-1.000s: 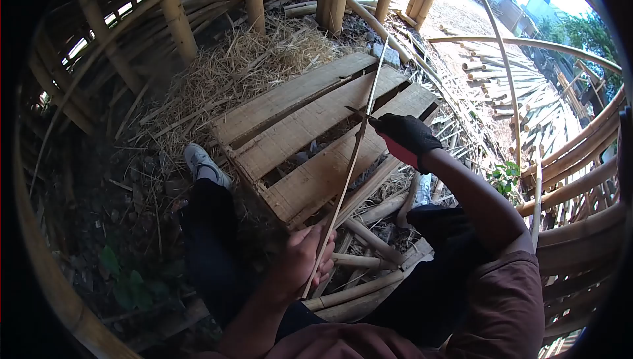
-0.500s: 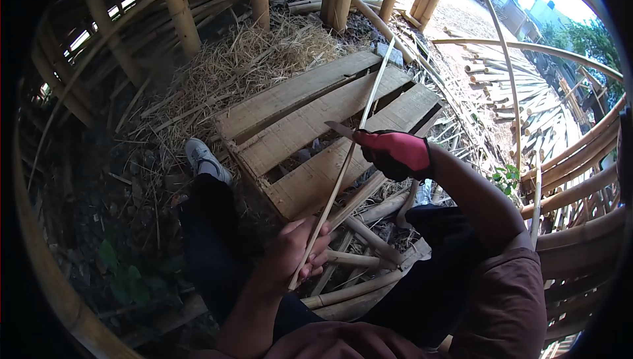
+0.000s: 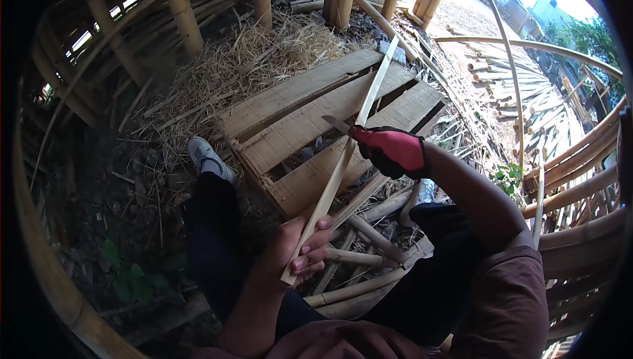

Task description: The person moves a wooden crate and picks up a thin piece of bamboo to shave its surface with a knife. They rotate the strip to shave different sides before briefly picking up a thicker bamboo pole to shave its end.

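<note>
A long pale bamboo strip [image 3: 334, 184] slants from the lower middle up across a slatted wooden crate [image 3: 280, 151], its broad face showing. My bare left hand [image 3: 304, 250] has its fingers wrapped round the strip's lower end. A red and black glove covers my right hand [image 3: 390, 151], which is closed on a knife. The knife's blade [image 3: 336, 123] points up and left, beside the strip's middle; whether its edge touches the strip cannot be told. The knife's handle is hidden in the glove.
Dry straw [image 3: 264, 52] lies behind the crate. Bamboo posts [image 3: 180, 9] stand at the back. Cut bamboo poles [image 3: 359, 290] lie between my legs, and a stack of poles [image 3: 508, 82] is at the right. My shoe [image 3: 210, 159] is left of the crate.
The strip has turned from its narrow edge to its broad face. My right hand has rolled over and moved slightly down and left with the knife. My left hand has shifted a little downward.
</note>
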`<state>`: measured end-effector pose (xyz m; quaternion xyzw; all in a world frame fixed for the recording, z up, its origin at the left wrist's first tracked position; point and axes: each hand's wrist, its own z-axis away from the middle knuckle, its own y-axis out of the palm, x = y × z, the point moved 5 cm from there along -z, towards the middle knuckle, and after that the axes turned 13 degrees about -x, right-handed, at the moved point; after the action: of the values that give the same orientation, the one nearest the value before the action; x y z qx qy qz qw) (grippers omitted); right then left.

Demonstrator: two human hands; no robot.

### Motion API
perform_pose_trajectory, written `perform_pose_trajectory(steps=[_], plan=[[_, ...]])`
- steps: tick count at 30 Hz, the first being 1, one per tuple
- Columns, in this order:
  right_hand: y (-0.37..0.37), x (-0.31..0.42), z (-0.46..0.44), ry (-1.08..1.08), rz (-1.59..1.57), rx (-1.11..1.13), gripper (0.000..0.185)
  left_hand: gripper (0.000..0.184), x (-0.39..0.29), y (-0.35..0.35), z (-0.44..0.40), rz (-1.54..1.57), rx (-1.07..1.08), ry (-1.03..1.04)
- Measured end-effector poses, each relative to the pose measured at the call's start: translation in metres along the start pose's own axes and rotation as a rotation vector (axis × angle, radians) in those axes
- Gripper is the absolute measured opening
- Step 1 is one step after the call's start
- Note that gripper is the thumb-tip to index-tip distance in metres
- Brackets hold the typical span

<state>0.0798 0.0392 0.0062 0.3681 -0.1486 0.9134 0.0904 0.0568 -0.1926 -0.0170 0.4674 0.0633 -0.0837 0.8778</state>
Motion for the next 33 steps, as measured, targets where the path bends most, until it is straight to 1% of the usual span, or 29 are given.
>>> perform_pose_trajectory(steps=[1, 2, 5, 7, 9, 11, 13, 15, 17, 18, 21, 22, 23, 25, 27, 28, 31, 32, 33], plan=[[0.014, -0.001, 0.009, 0.004, -0.003, 0.067, 0.051, 0.018, -0.001, 0.0, 0.001, 0.045, 0.033, -0.017], [0.02, -0.002, 0.012, 0.002, 0.012, -0.003, 0.051, 0.018, -0.001, 0.0, 0.002, 0.05, 0.032, -0.013], [0.002, 0.007, 0.003, -0.023, 0.091, -0.046, 0.051, 0.017, 0.001, -0.003, 0.001, 0.036, 0.005, -0.009], [0.007, 0.007, 0.006, -0.018, 0.051, -0.064, 0.049, 0.016, 0.0, -0.001, -0.001, 0.064, 0.017, -0.016], [0.029, 0.002, 0.019, 0.027, 0.046, 0.024, 0.05, 0.016, -0.003, -0.001, 0.003, 0.041, 0.012, -0.007], [0.029, 0.004, 0.016, 0.033, 0.056, 0.068, 0.05, 0.016, -0.004, -0.002, 0.004, 0.024, 0.007, 0.001], [0.01, 0.014, 0.008, -0.016, 0.101, -0.059, 0.05, 0.017, 0.0, -0.003, 0.0, 0.025, -0.031, 0.003], [0.009, 0.012, 0.007, -0.004, 0.056, -0.07, 0.051, 0.017, -0.001, -0.001, 0.0, 0.013, -0.017, 0.003], [0.035, 0.005, 0.021, 0.026, 0.053, 0.041, 0.054, 0.017, -0.004, 0.001, 0.001, 0.005, 0.0, 0.014], [0.049, 0.008, 0.034, 0.011, 0.17, 0.004, 0.055, 0.018, -0.004, -0.001, 0.002, -0.022, -0.023, 0.027], [0.029, 0.007, 0.018, 0.051, 0.172, 0.023, 0.054, 0.019, -0.001, -0.003, 0.001, -0.052, -0.051, 0.029], [0.013, 0.012, 0.012, -0.021, 0.136, -0.059, 0.055, 0.019, -0.001, 0.0, -0.001, -0.059, -0.046, 0.03], [-0.003, 0.01, 0.001, -0.028, 0.113, -0.081, 0.055, 0.019, -0.002, 0.002, -0.001, -0.06, -0.048, 0.031], [0.003, 0.011, 0.009, -0.047, 0.123, -0.118, 0.055, 0.02, -0.005, 0.005, 0.001, -0.131, -0.084, 0.063], [0.038, 0.01, 0.031, -0.07, 0.205, -0.082, 0.055, 0.02, -0.005, 0.001, 0.001, -0.123, -0.096, 0.069], [0.05, 0.004, 0.036, -0.021, 0.228, -0.014, 0.055, 0.021, -0.003, -0.001, 0.001, -0.118, -0.109, 0.066], [0.034, 0.001, 0.025, 0.027, 0.151, 0.027, 0.053, 0.022, 0.0, 0.0, 0.001, -0.131, -0.126, 0.088], [0.016, 0.005, 0.017, -0.033, 0.13, -0.108, 0.052, 0.022, 0.0, 0.003, 0.001, -0.132, -0.124, 0.088], [0.007, 0.01, 0.012, -0.04, 0.088, -0.106, 0.052, 0.024, -0.002, 0.005, 0.001, -0.202, -0.154, 0.12]])
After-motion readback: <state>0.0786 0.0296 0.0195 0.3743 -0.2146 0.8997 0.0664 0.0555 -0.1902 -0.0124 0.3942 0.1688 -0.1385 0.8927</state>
